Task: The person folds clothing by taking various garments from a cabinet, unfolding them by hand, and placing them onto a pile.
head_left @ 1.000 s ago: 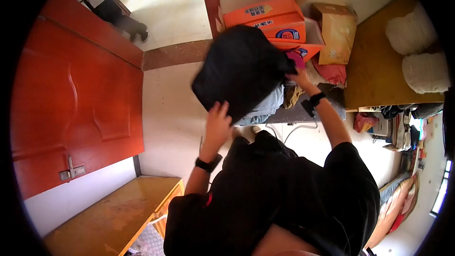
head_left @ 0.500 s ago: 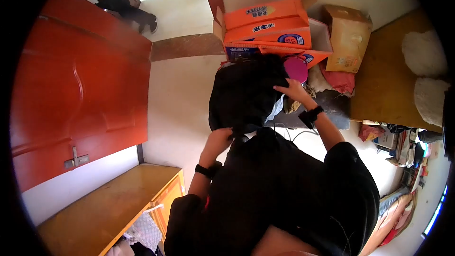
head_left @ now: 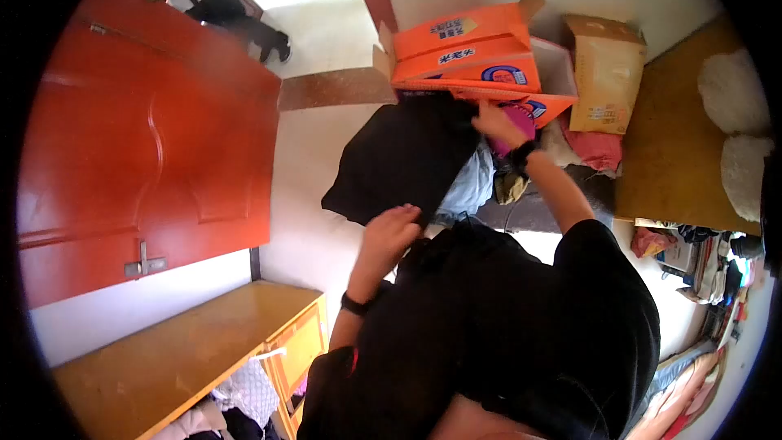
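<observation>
A black piece of cloth, probably a garment (head_left: 407,159), is spread out between my hands. My left hand (head_left: 393,234) is closed on its near edge, close to my body. At the far right corner, my right hand (head_left: 498,124) pinches the cloth, somewhat blurred. Beneath and to the right of the black cloth shows a light blue cloth (head_left: 471,183). A round magenta object (head_left: 521,124) lies just past my right hand, partly covered by it.
Beyond the cloth stands an open orange cardboard box (head_left: 468,57), beside a brown carton (head_left: 607,73). A red door (head_left: 155,138) and a wooden cabinet (head_left: 195,342) are on the left. Another person (head_left: 224,4) is past the doorway.
The black cloth has gone from bunched to flatter and wider, spreading left. My right hand has moved up and away from me; more of the light blue cloth shows.
</observation>
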Available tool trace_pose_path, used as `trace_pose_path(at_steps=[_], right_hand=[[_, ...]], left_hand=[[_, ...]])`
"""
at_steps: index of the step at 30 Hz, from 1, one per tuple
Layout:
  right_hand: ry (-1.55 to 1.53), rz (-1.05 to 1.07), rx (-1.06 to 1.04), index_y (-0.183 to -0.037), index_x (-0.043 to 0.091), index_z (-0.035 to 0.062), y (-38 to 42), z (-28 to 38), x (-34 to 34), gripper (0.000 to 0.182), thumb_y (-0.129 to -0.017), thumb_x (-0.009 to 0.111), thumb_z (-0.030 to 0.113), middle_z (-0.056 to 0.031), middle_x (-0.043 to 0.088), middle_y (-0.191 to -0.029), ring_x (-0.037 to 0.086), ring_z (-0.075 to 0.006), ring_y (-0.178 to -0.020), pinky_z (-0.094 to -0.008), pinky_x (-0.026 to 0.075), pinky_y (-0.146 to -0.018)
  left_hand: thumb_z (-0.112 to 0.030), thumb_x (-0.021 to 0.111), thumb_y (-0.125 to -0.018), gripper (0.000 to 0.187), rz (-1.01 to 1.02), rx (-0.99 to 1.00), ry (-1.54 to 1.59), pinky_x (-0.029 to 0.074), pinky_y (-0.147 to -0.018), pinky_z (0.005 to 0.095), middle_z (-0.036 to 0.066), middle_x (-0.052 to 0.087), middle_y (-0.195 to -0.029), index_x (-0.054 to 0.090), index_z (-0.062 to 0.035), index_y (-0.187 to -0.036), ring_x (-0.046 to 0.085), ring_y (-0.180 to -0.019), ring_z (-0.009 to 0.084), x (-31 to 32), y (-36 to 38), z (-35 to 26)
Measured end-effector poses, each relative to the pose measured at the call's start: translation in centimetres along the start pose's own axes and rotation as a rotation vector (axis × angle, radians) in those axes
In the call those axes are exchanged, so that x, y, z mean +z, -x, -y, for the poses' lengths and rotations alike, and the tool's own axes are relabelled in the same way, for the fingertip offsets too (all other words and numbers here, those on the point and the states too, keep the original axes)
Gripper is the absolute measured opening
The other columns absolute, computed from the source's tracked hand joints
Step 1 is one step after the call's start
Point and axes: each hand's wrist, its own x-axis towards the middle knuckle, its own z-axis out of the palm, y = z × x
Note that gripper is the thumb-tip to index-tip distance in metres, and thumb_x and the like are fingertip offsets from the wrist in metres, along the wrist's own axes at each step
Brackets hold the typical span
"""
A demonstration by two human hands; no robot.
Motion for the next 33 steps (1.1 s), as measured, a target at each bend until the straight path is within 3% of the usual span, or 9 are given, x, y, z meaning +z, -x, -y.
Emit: trace_pose_path(at_steps=[1,2,4,7,8,12,17,21,33], right_hand=[[0.132,0.027,-0.036,-0.129,0.027,-0.0017,1.7,0.0,0.8,0.064,-0.072,0.052,0.012,-0.0308,0.047,-0.114,0.053,-0.0434,-0.096,-0.0479,0.046,-0.076],[0.272,-0.119,-0.167,-0.132,0.023,-0.0029,4.3,0.6,1.2,0.074,-0.070,0.059,0.014,-0.0290,0.048,-0.112,0.059,-0.0410,-0.084,-0.0459,0.051,-0.068],[0.196,-0.060,-0.460,-0.131,0.026,-0.0034,9.1,3.0,0.3,0.078,-0.062,0.060,0.005,-0.0272,0.039,-0.125,0.050,-0.0396,-0.106,-0.0431,0.045,-0.087],[-0.161,0.336,-0.909,-0.135,0.024,-0.0019,15.1,5.6,-1.3,0.084,-0.059,0.061,0.002,-0.0233,0.039,-0.129,0.035,-0.0378,-0.122,-0.0388,0.030,-0.102],[-0.311,0.562,-0.879,-0.134,0.026,-0.0007,16.5,6.4,-1.7,0.082,-0.060,0.061,0.002,-0.0226,0.041,-0.127,0.036,-0.0374,-0.121,-0.0390,0.031,-0.101],[-0.169,0.598,-0.665,-0.120,0.040,0.0004,19.0,6.4,-0.1,0.063,-0.061,0.063,0.005,-0.0231,0.047,-0.120,0.046,-0.0356,-0.111,-0.0407,0.038,-0.090],[-0.261,0.048,-0.471,-0.099,0.059,0.0075,19.0,7.7,0.5,0.035,-0.065,0.053,0.002,-0.0182,0.061,-0.082,0.059,-0.0363,-0.075,-0.0439,0.047,-0.066],[-0.309,-0.222,-0.480,-0.103,0.060,0.0070,19.0,8.8,0.0,0.041,-0.064,0.051,-0.001,-0.0176,0.062,-0.085,0.060,-0.0349,-0.079,-0.0412,0.049,-0.068],[-0.222,-0.355,-0.484,-0.105,0.056,0.0053,22.2,6.8,-5.3,0.050,-0.057,0.048,-0.008,-0.0157,0.061,-0.092,0.058,-0.0348,-0.085,-0.0392,0.048,-0.073]], left_hand=[[-0.006,0.054,-0.071,0.006,0.043,0.028,0.001,0.050,-0.078,0.0362,0.013,0.062,-0.097,0.050,-0.0032,-0.074,0.061,-0.092,0.0276,2.0,-0.2,0.1],[-0.007,0.055,-0.071,0.007,0.085,0.058,0.017,0.050,-0.076,0.0358,0.013,0.062,-0.095,0.051,-0.0037,-0.075,0.061,-0.090,0.0272,3.6,-0.6,0.2],[-0.008,0.056,-0.071,0.008,0.122,0.090,0.041,0.050,-0.074,0.0354,0.012,0.062,-0.092,0.051,-0.0042,-0.076,0.061,-0.088,0.0268,5.8,-1.1,0.6],[-0.009,0.060,-0.069,0.014,0.180,0.048,0.118,0.050,-0.068,0.0347,0.012,0.061,-0.087,0.051,-0.0036,-0.077,0.061,-0.081,0.0279,7.2,-1.6,1.0],[-0.009,0.063,-0.067,0.017,0.084,0.058,0.150,0.050,-0.065,0.0344,0.012,0.059,-0.086,0.051,-0.0028,-0.077,0.060,-0.078,0.0285,7.2,-2.0,0.9],[0.008,0.053,-0.054,0.024,-0.037,0.010,0.256,0.048,-0.066,0.0347,0.013,0.055,-0.088,0.050,-0.0003,-0.076,0.057,-0.078,0.0296,6.4,-2.5,0.0],[0.011,0.043,-0.055,0.034,-0.218,-0.216,0.420,0.043,-0.080,0.0366,0.016,0.046,-0.097,0.052,-0.0003,-0.086,0.050,-0.093,0.0302,7.2,-2.8,0.3],[0.015,0.054,-0.060,0.056,-0.362,-0.390,0.495,0.043,-0.085,0.0360,0.015,0.037,-0.115,0.048,-0.0020,-0.113,0.046,-0.103,0.0300,7.7,-3.2,0.6],[0.003,0.053,-0.064,0.032,-0.294,-0.581,0.230,0.045,-0.077,0.0386,0.016,0.061,-0.086,0.059,-0.0034,-0.094,0.057,-0.084,0.0354,10.0,1.6,6.4]])
